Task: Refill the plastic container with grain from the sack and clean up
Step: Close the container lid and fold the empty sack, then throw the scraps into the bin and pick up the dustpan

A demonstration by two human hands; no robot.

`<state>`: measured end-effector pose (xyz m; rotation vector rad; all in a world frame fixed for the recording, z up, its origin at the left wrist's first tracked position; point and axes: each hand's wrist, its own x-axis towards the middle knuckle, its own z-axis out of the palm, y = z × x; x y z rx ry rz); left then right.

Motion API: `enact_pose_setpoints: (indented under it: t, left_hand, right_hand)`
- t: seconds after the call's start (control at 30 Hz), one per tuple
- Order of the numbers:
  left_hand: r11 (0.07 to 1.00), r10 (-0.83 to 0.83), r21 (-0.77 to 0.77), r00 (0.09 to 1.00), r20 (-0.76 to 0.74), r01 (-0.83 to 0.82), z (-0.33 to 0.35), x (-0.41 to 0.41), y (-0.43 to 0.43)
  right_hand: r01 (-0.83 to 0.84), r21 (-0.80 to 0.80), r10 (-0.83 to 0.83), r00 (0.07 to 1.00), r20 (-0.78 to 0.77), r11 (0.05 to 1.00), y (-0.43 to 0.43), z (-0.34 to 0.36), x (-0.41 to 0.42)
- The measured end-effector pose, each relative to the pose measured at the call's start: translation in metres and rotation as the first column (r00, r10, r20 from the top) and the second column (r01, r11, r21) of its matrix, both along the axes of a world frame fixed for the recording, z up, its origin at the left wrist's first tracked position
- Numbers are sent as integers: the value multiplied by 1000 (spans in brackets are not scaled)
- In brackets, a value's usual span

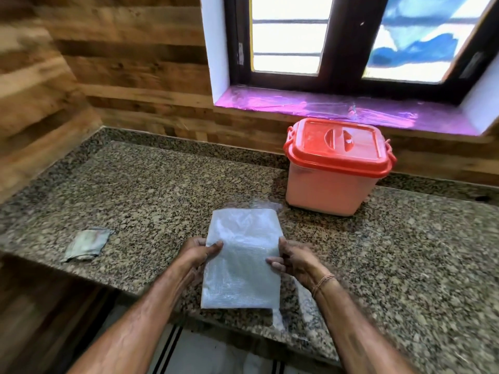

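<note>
The speckled stone counter [151,190] sits by a wood wall [129,63] and a window [351,39] with a purple sill [297,102]. Near us, the left hand [198,252] and right hand [294,259] grip the sides of the folded white sack [243,268]. The lidded red container [334,168] stands far right.

Single head-worn wide-angle view, forward and down over the granite counter [140,190], close above, toward the window [345,41].
</note>
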<state>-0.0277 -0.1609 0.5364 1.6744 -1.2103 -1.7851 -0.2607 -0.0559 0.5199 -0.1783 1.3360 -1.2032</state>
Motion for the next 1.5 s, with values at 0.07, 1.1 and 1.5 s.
enact_pose_setpoints:
  t: [0.07,1.1,1.5]
  left_hand:
    - [999,26,-20,1000,0,-26,3,11,4]
    - [492,857,83,465,-221,-867,-47,500,305]
    - [201,979,170,192,-67,-965,-122,606,299]
  right_hand:
    - [-18,-13,18,999,-46,1000,-4,-1,10]
    - [-772,31,750,606,-265,635,75,-42,525]
    - [-890,170,865,342,-368,424,19,-125,697]
